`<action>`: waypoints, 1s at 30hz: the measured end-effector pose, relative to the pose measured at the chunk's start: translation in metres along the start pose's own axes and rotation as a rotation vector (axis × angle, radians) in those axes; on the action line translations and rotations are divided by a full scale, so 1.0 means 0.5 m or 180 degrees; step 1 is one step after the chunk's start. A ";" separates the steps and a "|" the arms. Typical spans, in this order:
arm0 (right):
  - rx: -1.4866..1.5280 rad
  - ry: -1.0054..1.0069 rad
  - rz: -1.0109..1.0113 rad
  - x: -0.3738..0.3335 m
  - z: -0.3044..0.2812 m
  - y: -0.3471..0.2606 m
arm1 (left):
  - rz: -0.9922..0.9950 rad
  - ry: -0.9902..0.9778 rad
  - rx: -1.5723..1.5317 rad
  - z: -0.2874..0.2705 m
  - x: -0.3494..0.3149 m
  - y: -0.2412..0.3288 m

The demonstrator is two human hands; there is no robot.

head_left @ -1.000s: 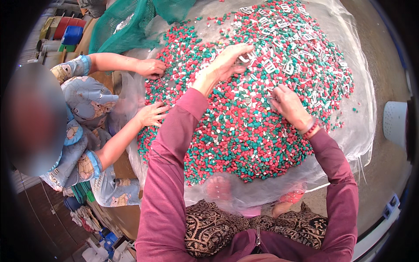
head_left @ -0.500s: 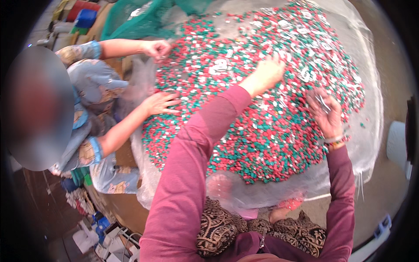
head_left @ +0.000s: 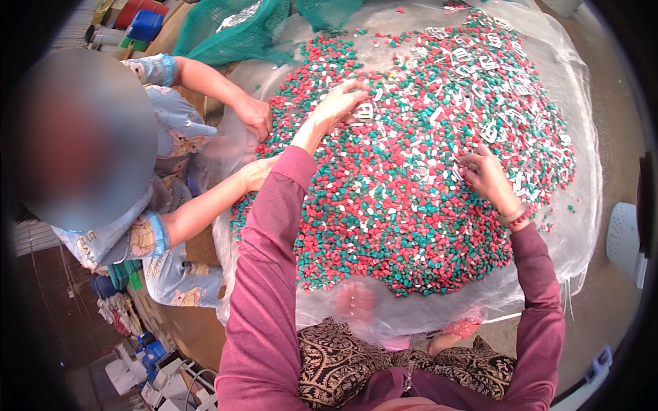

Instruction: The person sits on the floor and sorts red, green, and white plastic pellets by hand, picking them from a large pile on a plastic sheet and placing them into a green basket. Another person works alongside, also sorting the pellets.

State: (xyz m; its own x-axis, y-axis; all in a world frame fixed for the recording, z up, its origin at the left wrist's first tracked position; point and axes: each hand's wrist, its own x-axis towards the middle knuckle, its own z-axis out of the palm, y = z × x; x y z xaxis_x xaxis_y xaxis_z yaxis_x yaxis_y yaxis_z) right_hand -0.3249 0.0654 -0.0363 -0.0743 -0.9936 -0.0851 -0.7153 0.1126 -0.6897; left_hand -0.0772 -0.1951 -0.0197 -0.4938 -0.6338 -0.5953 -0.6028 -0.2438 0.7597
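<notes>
- Head view: my left hand (head_left: 337, 105), fingers part-open beside white slotted buckle (head_left: 365, 112) (hold unclear).
- My right hand (head_left: 491, 177), fingers half-curled over red-and-green pellets (head_left: 404, 209); grasp hidden.

At the top, toward the left, there is a green mesh net (head_left: 236, 38), loosely crumpled. Farther left, a blue plastic container (head_left: 144, 26) is just beside a red plastic container (head_left: 142, 8). At the right edge is a pale blue plastic basket (head_left: 622, 240) with small holes, near the grey-brown floor (head_left: 610, 157).
</notes>
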 end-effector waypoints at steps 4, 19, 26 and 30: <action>-0.0237 0.0229 -0.0156 0.005 0.024 -0.013 | 0.0220 0.1207 0.3179 0.042 0.011 -0.055; 0.0948 0.0503 0.0849 0.061 -0.090 -0.026 | 0.0749 -0.0308 0.1459 0.125 -0.036 0.105; 0.3053 0.0541 0.1109 0.014 -0.098 -0.014 | 0.0036 -0.1907 -0.2276 0.226 -0.056 0.052; 0.1217 0.0667 -0.0033 0.014 -0.128 -0.118 | -0.0906 -0.2647 -0.3250 0.282 -0.088 0.020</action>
State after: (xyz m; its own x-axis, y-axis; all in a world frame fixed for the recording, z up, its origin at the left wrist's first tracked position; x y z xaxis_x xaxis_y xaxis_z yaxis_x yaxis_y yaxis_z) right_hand -0.3279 0.0510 0.0496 -0.2361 -0.9708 0.0436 -0.4107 0.0590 -0.9098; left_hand -0.1499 -0.0661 -0.0229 -0.8808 0.0707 -0.4682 -0.1944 -0.9556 0.2213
